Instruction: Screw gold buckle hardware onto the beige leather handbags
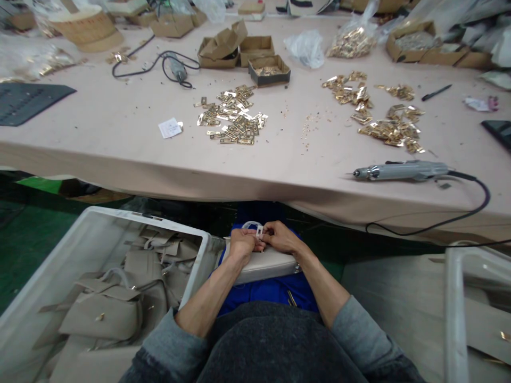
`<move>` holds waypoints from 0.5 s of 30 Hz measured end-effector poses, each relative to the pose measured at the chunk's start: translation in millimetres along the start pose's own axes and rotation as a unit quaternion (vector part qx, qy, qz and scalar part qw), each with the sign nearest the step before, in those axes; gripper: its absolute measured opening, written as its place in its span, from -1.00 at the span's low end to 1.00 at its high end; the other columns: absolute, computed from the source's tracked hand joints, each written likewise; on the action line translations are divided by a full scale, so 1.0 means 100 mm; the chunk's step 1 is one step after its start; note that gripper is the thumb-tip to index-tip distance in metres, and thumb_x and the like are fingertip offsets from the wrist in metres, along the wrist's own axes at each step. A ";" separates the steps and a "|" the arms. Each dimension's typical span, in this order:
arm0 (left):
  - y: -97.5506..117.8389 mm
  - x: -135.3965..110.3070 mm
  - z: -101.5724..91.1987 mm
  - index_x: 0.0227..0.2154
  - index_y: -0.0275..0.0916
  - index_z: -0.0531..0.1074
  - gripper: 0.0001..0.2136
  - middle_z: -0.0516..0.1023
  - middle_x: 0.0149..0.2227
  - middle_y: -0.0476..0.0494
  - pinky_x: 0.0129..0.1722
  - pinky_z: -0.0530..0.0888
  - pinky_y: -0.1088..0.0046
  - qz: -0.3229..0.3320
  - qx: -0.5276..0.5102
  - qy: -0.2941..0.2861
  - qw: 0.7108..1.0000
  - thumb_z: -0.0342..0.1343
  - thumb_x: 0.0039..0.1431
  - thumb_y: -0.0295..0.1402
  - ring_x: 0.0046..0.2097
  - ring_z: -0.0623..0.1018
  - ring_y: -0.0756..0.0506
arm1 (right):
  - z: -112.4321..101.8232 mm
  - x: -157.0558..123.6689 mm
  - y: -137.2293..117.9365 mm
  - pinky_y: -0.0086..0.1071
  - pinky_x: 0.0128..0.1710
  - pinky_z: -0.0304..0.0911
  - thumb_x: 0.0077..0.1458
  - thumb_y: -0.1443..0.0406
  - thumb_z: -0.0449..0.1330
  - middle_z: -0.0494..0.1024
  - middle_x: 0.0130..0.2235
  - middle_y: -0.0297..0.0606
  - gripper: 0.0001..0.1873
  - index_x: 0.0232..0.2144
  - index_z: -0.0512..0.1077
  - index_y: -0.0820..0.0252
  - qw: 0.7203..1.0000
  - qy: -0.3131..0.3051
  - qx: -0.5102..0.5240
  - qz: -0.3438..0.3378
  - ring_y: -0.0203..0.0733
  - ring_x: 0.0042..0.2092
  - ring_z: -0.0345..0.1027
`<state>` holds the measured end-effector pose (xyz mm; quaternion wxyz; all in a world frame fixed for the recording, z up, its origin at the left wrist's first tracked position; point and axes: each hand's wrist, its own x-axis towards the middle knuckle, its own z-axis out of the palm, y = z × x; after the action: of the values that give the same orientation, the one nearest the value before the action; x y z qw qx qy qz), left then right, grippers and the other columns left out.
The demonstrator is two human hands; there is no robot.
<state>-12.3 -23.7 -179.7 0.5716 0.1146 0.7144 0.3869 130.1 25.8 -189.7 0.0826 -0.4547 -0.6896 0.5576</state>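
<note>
The bench (131, 133) spans the view. Below it, the bin on the left (204, 250) holds similar bags (104, 314), and the bin on the right (454, 303) is cut off by the frame. One pale bag (265, 267) lies across the person's lap, partly covered by the hands. The right hand's (280, 238) grip is narrow, pinching a small slotted piece (259, 232) above that bag; the left hand (242, 242) meets its other side, though I cannot tell whether it grips. The step in hand looks like aligning this piece; the next move calls for steady fingertips. Its underside is hidden.
</note>
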 end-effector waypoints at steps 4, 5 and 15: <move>0.01 -0.01 0.00 -0.43 -0.45 0.47 -0.84 0.55 -0.63 -0.22 -0.67 0.52 0.48 -0.011 -0.006 0.001 1.000 0.17 -0.10 -0.74 -0.65 0.55 -0.12 | 0.01 0.00 0.00 -0.46 -0.39 0.14 0.10 0.22 0.28 0.57 -0.41 -0.29 -0.79 -0.39 0.54 0.30 1.000 0.003 0.010 -0.002 -0.28 -0.37 0.35; 0.00 -0.01 0.00 -0.44 -0.45 0.47 -0.84 0.55 -0.63 -0.23 -0.68 0.52 0.47 -0.014 -0.007 0.001 1.000 0.17 -0.11 -0.75 -0.65 0.54 -0.12 | 0.01 0.00 0.00 -0.46 -0.38 0.15 0.09 0.22 0.29 0.57 -0.40 -0.29 -0.79 -0.38 0.54 0.30 1.000 0.002 0.013 -0.004 -0.28 -0.37 0.35; -0.05 0.02 0.01 -0.46 -0.44 0.47 -0.85 0.50 -0.68 -0.17 -0.70 0.47 0.51 -0.015 -0.008 0.013 1.000 0.16 -0.12 -0.74 -0.67 0.51 -0.09 | -0.02 -0.02 -0.04 -0.46 -0.43 0.10 0.04 0.20 0.31 0.53 -0.45 -0.33 -0.78 -0.40 0.56 0.30 1.000 -0.001 0.024 0.004 -0.29 -0.40 0.31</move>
<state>-10.9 -25.3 -184.4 0.5687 0.0944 0.7206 0.3852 130.2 25.3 -184.5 0.0905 -0.4544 -0.6747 0.5746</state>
